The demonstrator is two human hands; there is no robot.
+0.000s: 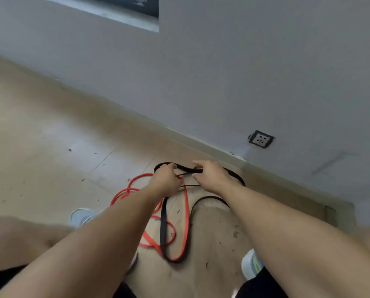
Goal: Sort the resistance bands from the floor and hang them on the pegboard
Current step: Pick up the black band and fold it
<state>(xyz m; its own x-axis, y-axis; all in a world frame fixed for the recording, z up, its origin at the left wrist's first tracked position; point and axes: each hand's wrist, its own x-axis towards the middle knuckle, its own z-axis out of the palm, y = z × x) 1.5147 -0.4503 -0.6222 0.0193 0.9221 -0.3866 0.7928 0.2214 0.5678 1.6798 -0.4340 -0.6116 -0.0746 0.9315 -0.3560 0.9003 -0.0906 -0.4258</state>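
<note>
A red resistance band (185, 214) and a black resistance band (164, 224) lie tangled in loops on the beige floor in front of me. My left hand (165, 179) pinches strands where the red and black bands cross. My right hand (210, 175) grips a stretch of the black band just to the right of it. A short length of black band runs taut between the two hands. Further black loops curve away beside the wall. No pegboard is in view.
A grey wall (244, 72) with a skirting runs diagonally close behind the bands, carrying a socket (261, 139). My feet in light shoes (81, 216) stand either side of the tangle, and my knees fill the lower corners. Open tiled floor (40, 136) stretches left.
</note>
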